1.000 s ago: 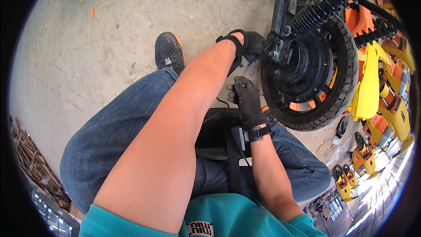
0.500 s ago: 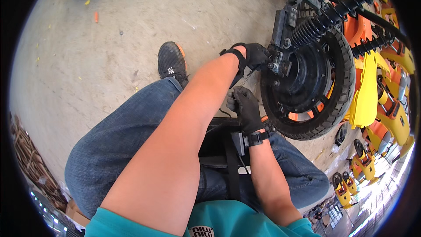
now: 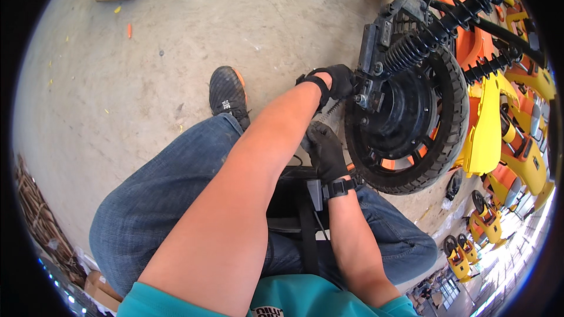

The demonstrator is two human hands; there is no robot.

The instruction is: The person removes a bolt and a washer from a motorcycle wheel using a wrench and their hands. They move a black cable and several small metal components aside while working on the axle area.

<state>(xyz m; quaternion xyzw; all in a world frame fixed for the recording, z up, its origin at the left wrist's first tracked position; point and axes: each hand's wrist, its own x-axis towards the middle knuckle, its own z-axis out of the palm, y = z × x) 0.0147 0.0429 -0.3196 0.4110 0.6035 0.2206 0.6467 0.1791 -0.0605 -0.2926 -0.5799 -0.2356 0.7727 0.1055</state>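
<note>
Just off the left edge of the black wheel (image 3: pixel 402 111), above the concrete floor (image 3: pixel 153 91), a thin spring (image 3: pixel 333 109) slants between two gloved hands held apart. The left hand (image 3: pixel 342 82) curls beside the axle bracket (image 3: pixel 370 97), near the spring's upper end; the right hand (image 3: pixel 325 148), fingers bent, is at its lower end. With the coils small and partly covered, I cannot tell whether either hand is clamped on them.

tyre (image 3: pixel 457 126): matt rubber, rough tread | hub (image 3: pixel 405 114): smooth blk metal | ylw panel (image 3: pixel 485 132): glossy plast.
</note>
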